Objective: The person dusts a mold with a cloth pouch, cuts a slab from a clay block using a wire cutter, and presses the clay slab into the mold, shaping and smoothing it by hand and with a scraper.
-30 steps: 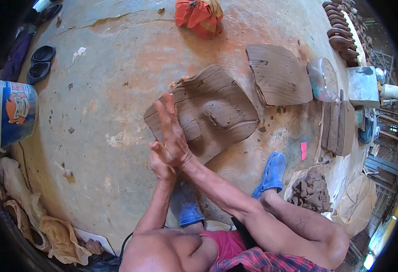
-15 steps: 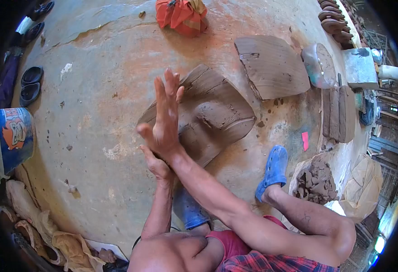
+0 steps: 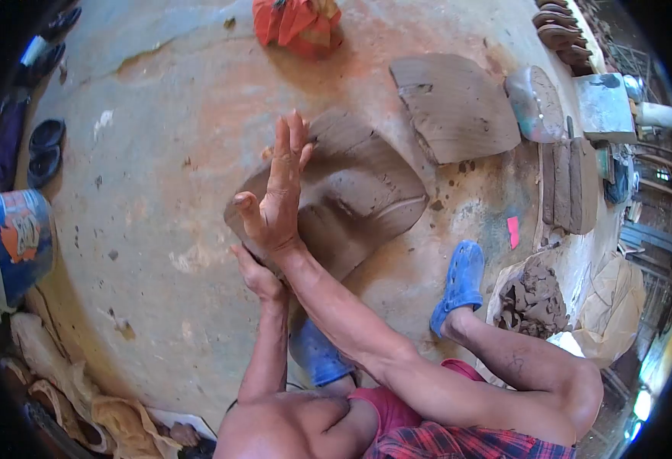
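Note:
A wide, curved slab of wet brown clay lies on the floor in front of me, with a raised lump in its middle. My right hand is over the slab's left edge, fingers stretched upward and thumb apart, with nothing in its grasp. Just below it, my left hand is by the slab's near left edge. One digit of it points out; the rest is hidden behind my right wrist. Whether either palm presses the clay cannot be made out.
A second clay slab lies farther right, beside a round clear container and clay blocks. Loose clay is heaped near my blue clog. An orange bundle, a bucket and dark sandals lie around.
The view has shifted slightly, so the floor items appear a little up and to the left. My right hand has tilted slightly; both hands stay at the slab's left side.

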Demonstrator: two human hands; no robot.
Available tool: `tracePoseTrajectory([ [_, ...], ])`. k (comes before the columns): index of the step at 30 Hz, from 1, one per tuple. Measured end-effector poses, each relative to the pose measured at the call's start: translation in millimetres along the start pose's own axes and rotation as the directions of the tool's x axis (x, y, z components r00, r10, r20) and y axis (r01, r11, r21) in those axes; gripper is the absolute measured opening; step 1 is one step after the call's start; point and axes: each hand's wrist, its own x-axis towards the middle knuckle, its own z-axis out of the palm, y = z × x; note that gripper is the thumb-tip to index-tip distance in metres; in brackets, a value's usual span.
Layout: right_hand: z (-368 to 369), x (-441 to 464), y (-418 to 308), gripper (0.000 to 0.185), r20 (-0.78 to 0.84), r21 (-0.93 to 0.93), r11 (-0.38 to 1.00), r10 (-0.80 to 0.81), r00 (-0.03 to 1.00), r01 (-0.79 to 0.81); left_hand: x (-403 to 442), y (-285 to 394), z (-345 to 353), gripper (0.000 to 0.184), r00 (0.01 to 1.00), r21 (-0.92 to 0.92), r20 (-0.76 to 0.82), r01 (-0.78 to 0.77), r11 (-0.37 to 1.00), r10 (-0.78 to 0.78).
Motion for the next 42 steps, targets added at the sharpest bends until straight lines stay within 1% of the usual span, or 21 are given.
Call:
tracePoseTrajectory([
  [4,2,-15,-4,0.117,0.105,-0.097,0.995,-0.001,0.994,0.011,19,-9,-15,0.067,0.999,0.076,0.017,-0.038,0.996,0.037],
  [7,-17,-7,-15,0.115,0.122,0.098,0.995,-0.032,0.992,0.02,32,-26,-21,0.064,0.999,0.063,-0.006,-0.047,0.997,0.048],
  [8,-24,-16,-22,0.113,0.153,0.207,0.977,-0.083,0.985,0.05,45,-54,-46,0.063,0.934,0.557,-0.003,-0.294,0.777,0.357],
  [10,-14,-44,-7,0.11,0.26,0.195,0.98,-0.093,0.961,0.042,44,-52,-56,0.062,0.795,0.88,0.172,-0.389,0.272,0.582],
  [12,-10,-39,3,0.107,0.346,0.179,0.98,-0.149,0.926,0.09,50,-35,-39,0.06,0.915,0.474,0.064,-0.378,0.795,0.397],
  [15,-42,-29,-22,0.096,0.4,0.242,0.97,-0.131,0.907,0.033,48,-25,-26,0.059,0.965,0.285,0.081,-0.261,0.922,0.248],
  [16,-70,-17,-46,0.092,0.652,0.085,0.996,-0.026,0.758,-0.04,49,-20,-25,0.059,0.98,0.196,0.099,-0.191,0.962,0.174],
  [18,-71,-22,-43,0.087,0.836,-0.066,0.996,0.085,0.542,-0.054,56,-2,-14,0.059,0.986,0.004,0.155,-0.064,0.998,0.062],
  [19,-50,-43,-15,0.085,0.727,0.192,0.981,-0.128,0.674,-0.021,52,2,0,0.061,0.915,-0.433,0.382,0.056,0.9,0.127],
  [20,-39,-55,1,0.082,0.548,0.424,0.904,-0.302,0.78,0.053,52,8,3,0.061,0.914,-0.427,0.386,0.058,0.903,0.124],
  [23,-52,-53,-3,0.082,0.497,0.548,0.83,-0.422,0.758,0.102,59,7,-8,0.061,0.928,-0.238,0.366,0.026,0.971,0.065],
  [26,-51,-68,8,0.082,0.645,0.489,0.872,-0.381,0.663,0.025,86,-19,-43,0.058,0.659,-0.455,0.619,-0.141,0.879,0.426],
  [28,-59,-61,-1,0.082,0.594,0.572,0.82,-0.401,0.698,-0.015,103,-32,-64,0.053,0.846,-0.425,0.512,0.096,0.9,0.152],
  [30,-64,-68,-1,0.082,0.553,0.651,0.756,-0.405,0.728,-0.074,96,-40,-74,0.053,0.886,-0.356,0.448,0.056,0.933,0.118],
  [32,-63,-76,11,0.082,0.673,0.496,0.863,-0.45,0.587,0.093,72,-8,-35,0.055,0.952,-0.147,0.305,0.005,0.989,0.041],
  [36,-83,-57,-9,0.082,0.565,0.585,0.811,-0.437,0.7,0.034,51,21,1,0.061,0.978,0.235,0.175,-0.151,0.96,0.111],
  [37,-93,-46,-15,0.086,0.459,0.572,0.808,-0.458,0.761,0.141,47,27,5,0.063,0.981,0.323,0.151,-0.164,0.932,0.121],
  [38,-101,-44,-6,0.086,0.461,0.569,0.813,-0.443,0.769,0.127,41,33,11,0.065,0.983,0.345,0.14,-0.162,0.924,0.12],
  [39,-108,-38,6,0.092,0.383,0.416,0.87,-0.431,0.817,0.263,44,32,12,0.066,0.975,0.102,0.206,-0.101,0.99,0.078],
  [40,-111,-34,20,0.098,0.298,0.235,0.893,-0.442,0.846,0.384,51,28,8,0.066,0.973,0.094,0.215,-0.108,0.99,0.086],
  [42,-96,-42,42,0.107,0.357,0.044,0.917,-0.385,0.851,0.396,58,25,5,0.066,0.967,0.002,0.252,-0.035,0.999,0.033],
])
